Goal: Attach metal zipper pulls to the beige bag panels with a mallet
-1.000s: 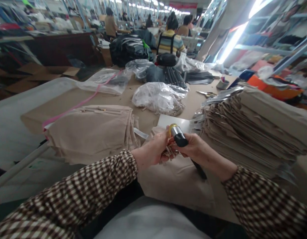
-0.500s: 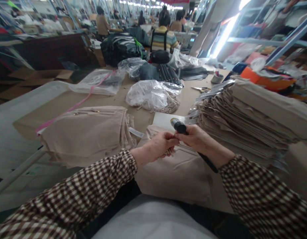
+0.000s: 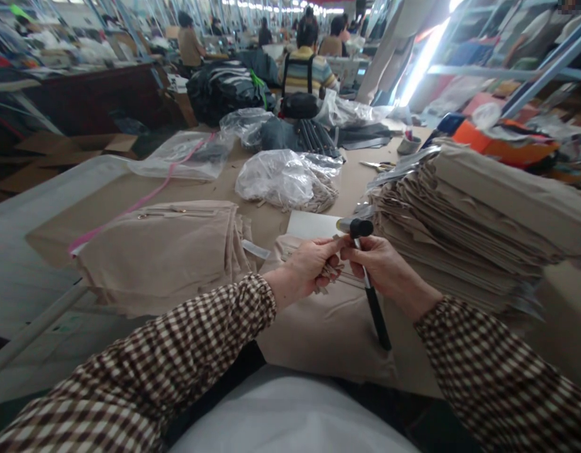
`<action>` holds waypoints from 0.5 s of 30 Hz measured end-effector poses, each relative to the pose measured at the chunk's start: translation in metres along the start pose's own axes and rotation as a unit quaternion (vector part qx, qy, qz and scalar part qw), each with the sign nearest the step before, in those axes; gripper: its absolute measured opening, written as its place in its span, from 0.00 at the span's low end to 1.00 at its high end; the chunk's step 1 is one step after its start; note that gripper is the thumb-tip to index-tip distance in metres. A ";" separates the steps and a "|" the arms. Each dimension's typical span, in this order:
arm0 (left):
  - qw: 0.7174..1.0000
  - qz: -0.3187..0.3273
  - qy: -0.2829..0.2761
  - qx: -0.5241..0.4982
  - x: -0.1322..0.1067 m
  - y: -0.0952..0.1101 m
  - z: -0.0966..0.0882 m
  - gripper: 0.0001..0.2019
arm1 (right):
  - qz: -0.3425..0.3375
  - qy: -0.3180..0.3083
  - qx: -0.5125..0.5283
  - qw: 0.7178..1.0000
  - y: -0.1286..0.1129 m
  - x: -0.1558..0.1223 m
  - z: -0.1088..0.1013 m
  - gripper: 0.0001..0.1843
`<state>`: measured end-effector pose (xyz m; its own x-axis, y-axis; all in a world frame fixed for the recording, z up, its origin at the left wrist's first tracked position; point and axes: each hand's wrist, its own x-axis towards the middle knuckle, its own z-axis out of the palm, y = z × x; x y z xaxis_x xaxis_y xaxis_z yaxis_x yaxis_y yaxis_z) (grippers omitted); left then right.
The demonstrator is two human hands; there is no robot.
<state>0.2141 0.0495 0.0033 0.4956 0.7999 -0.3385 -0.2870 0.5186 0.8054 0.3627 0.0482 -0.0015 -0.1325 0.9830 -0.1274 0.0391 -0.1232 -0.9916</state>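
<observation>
My right hand (image 3: 390, 265) grips a hammer (image 3: 376, 321) near its head. The hammer has a black head with a yellowish face, a metal shaft and a black handle, which slants down toward me. Closed around a small bunch of beige fabric strips (image 3: 330, 272) is my left hand (image 3: 304, 264). The fingertips of both hands meet just below the hammer head, and what they pinch there is too small to make out. Under the hands lies a beige fabric piece (image 3: 319, 343) with a zipper line, partly over a white board (image 3: 310, 223).
A folded beige stack (image 3: 163, 258) with a zipper lies at left, a taller beige pile (image 3: 479, 233) at right. Beyond are a plastic bag (image 3: 276, 177) over beige strips, scissors (image 3: 378, 166), a pink strap (image 3: 151, 194) and dark fabric (image 3: 314, 137). People sit farther back.
The hammer has turned, so its head now points sideways and its handle hangs lower. Both hands have shifted slightly right, and the strips in my left hand show more.
</observation>
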 end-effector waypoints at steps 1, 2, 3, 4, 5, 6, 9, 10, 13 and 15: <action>0.999 0.007 0.026 0.020 0.001 0.000 0.000 0.16 | 0.009 -0.003 -0.006 1.000 0.000 0.000 -0.002 0.16; 0.997 0.014 0.056 0.047 0.002 0.001 -0.002 0.14 | 0.021 -0.006 -0.017 1.000 0.000 -0.001 -0.004 0.16; 0.994 0.014 0.078 0.081 0.003 0.001 -0.004 0.12 | 0.035 -0.010 -0.032 0.999 0.000 -0.001 -0.006 0.16; 0.989 0.005 0.087 0.121 0.005 0.002 -0.007 0.09 | 0.048 -0.017 -0.051 0.997 0.002 -0.001 -0.008 0.16; 0.983 -0.009 0.082 0.166 0.006 0.003 -0.011 0.08 | 0.059 -0.025 -0.074 0.995 0.004 -0.001 -0.009 0.15; 0.973 -0.022 0.070 0.217 0.008 0.003 -0.015 0.07 | 0.068 -0.032 -0.104 0.992 0.008 0.000 -0.011 0.14; 0.922 -0.031 0.061 0.382 0.015 0.004 -0.024 0.08 | 0.085 -0.042 -0.202 0.975 0.028 0.007 -0.015 0.12; 0.900 -0.024 0.075 0.429 0.018 0.004 -0.025 0.09 | 0.088 -0.043 -0.232 0.968 0.036 0.011 -0.016 0.12; 0.858 -0.016 0.103 0.503 0.029 0.001 -0.026 0.10 | 0.085 -0.043 -0.296 0.950 0.055 0.020 -0.019 0.09; 0.852 -0.009 0.105 0.514 0.035 -0.002 -0.025 0.09 | 0.077 -0.042 -0.323 0.942 0.060 0.023 -0.019 0.09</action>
<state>0.2112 0.0839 -0.0218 0.3042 0.8871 -0.3471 0.6405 0.0792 0.7639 0.3804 0.0659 -0.0638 -0.1541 0.9425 -0.2965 0.6548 -0.1273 -0.7450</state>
